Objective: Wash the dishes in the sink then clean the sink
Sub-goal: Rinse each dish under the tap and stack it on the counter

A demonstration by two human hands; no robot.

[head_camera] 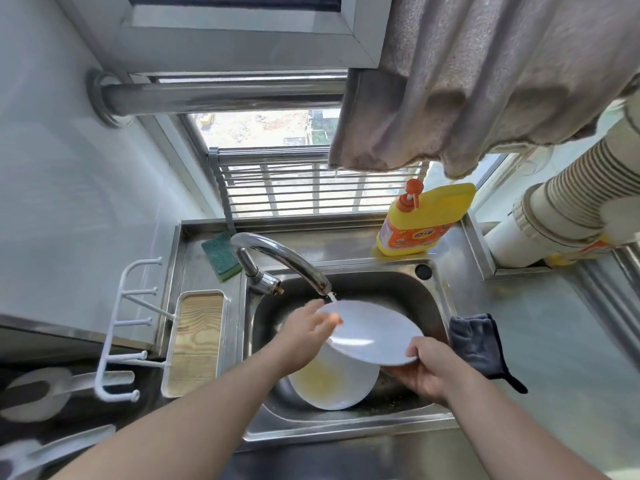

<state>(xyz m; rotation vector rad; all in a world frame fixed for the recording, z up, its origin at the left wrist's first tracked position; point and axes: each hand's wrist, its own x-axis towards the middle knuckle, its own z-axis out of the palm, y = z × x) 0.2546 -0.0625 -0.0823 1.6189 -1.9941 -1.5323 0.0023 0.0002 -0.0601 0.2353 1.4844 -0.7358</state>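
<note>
A white plate (372, 332) is held tilted over the steel sink (349, 429), right under the faucet (277, 256), where water runs onto its far edge. My right hand (424, 367) grips the plate's near right rim. My left hand (310, 329) lies on its left side with fingers on the surface. A second white dish (332, 382), smeared yellow inside, lies in the basin below it.
A green and yellow sponge (221, 256) lies behind the faucet, a yellow dish soap bottle (420, 220) stands at the back right. A dark cloth (479, 346) hangs over the sink's right rim. A wooden-bottomed tray (195, 344) and white hook rack (128, 327) are left.
</note>
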